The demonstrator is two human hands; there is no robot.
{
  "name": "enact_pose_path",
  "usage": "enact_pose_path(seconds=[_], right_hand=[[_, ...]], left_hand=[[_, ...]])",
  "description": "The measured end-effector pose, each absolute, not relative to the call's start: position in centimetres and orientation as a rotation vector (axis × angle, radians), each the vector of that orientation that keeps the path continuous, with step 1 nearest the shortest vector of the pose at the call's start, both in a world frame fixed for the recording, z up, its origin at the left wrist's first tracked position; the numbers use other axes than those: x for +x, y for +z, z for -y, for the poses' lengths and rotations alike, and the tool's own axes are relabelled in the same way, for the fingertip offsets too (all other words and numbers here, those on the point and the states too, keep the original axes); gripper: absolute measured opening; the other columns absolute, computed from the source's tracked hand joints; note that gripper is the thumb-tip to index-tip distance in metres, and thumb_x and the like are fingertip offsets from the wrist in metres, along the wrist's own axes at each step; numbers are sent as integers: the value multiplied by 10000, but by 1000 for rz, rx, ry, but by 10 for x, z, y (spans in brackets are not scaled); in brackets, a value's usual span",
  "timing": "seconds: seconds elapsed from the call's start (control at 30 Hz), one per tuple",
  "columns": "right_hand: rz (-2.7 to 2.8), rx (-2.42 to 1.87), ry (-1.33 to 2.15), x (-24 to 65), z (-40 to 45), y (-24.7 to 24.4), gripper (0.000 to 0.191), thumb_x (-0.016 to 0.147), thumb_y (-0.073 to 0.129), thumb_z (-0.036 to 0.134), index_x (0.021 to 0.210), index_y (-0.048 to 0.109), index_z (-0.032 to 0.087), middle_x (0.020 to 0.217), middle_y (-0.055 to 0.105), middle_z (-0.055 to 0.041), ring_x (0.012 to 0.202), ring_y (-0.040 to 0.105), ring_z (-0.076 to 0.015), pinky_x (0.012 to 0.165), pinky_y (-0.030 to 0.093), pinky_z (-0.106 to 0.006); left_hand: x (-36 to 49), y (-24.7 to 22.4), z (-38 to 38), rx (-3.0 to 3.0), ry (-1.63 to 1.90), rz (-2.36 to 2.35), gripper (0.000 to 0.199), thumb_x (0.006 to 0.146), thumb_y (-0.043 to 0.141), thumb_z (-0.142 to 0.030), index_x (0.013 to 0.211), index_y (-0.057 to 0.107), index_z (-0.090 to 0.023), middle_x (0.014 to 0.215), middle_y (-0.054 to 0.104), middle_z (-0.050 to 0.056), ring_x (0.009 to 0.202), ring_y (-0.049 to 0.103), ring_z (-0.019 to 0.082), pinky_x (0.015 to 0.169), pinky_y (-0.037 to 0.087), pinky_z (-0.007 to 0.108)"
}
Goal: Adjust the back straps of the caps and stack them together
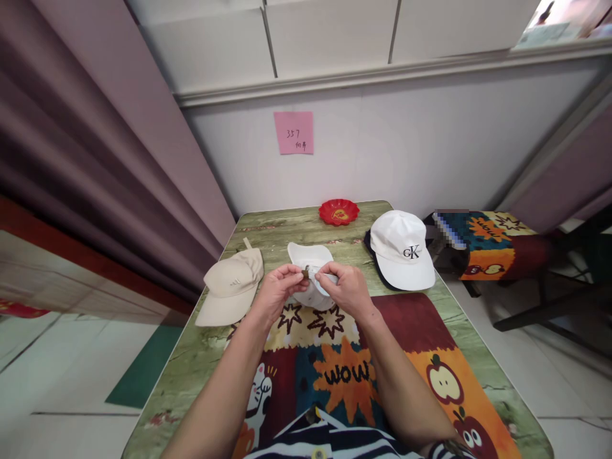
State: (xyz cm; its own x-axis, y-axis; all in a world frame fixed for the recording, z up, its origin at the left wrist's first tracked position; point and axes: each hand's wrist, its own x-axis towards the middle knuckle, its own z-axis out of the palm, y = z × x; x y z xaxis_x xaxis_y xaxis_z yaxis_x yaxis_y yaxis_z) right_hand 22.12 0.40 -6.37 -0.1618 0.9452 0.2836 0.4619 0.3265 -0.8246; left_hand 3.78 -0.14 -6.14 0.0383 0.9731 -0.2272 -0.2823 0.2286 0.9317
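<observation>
A white cap (319, 299) lies on the table between my hands, its brim pointing toward the wall and its back toward me. My left hand (282, 285) pinches a small brownish buckle at the cap's back strap. With thumb and fingers closed, my right hand (345, 287) grips the white strap just beside that buckle. The fingers hide part of the strap, so I cannot tell how far it runs through the buckle. Left of my hands rests a beige cap (234, 280), its strap end sticking up.
At the right edge, a white cap with black letters (399, 245) sits on a dark one. A red scalloped dish (339, 211) stands at the back. The colourful mat (329, 376) covers the table's front. A pink note (294, 132) is on the wall; a covered stool (497, 242) stands right.
</observation>
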Motion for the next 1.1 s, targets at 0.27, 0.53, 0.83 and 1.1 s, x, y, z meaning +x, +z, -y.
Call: enact_pose_path(seconds=[0.27, 0.53, 0.83, 1.1], right_hand=[[1804, -1259, 727, 227, -8, -66, 195, 850, 610, 342, 740, 725, 228, 643, 682, 12, 545, 529, -133, 568, 330, -241], [1764, -1260, 790, 227, -10, -67, 206, 848, 587, 341, 746, 718, 218, 622, 653, 19, 538, 497, -125, 574, 336, -232], [1698, -1262, 740, 217, -6, -69, 182, 836, 587, 314, 739, 711, 224, 658, 680, 15, 563, 537, -131, 592, 356, -238], [1739, -1178, 852, 222, -9, -71, 194, 871, 591, 337, 783, 716, 218, 715, 717, 4, 639, 609, -147, 651, 412, -238]], left_hand=[[42, -56, 5, 911, 1145, -1118, 307, 623, 866, -267, 823, 677, -128, 739, 722, 49, 671, 698, 173, 688, 556, 285], [45, -58, 4, 845, 1158, -1126, 330, 605, 877, -261, 835, 681, -127, 712, 721, 46, 664, 700, 177, 676, 560, 288], [48, -56, 7, 887, 1216, -1154, 337, 598, 884, -271, 832, 691, -125, 724, 731, 52, 661, 701, 182, 660, 558, 284], [49, -58, 7, 895, 1178, -1144, 347, 594, 889, -263, 857, 716, -118, 739, 739, 66, 651, 693, 170, 675, 552, 282]])
